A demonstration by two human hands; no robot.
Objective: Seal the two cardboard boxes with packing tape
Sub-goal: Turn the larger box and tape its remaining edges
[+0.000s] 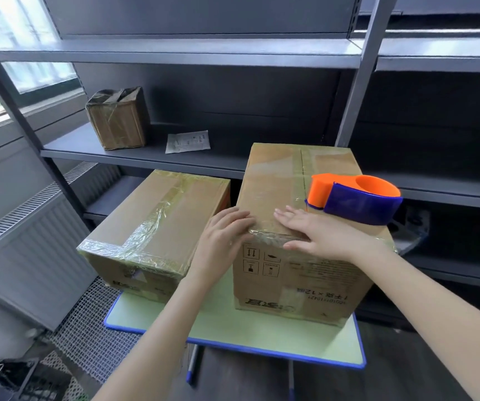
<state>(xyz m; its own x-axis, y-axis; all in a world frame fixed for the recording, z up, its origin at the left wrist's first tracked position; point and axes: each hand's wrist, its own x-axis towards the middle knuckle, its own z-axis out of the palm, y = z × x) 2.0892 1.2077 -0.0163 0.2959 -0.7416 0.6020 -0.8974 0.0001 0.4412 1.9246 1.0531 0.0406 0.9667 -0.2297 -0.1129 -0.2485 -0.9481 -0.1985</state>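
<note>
Our left hand point(221, 237) and right hand point(318, 235) lie flat, holding nothing, on the tall box point(276, 175) at its front top edge, bench point(218, 322) right side. The low box point(146, 224), seemingly sealed, sits left. Hard rubbing may knock the dispenser point(360, 202) off.

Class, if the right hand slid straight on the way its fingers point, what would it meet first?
Probably the left hand, whose fingertips rest on top of the tall box just ahead of the right hand. Only bare taped cardboard lies between them.
</note>
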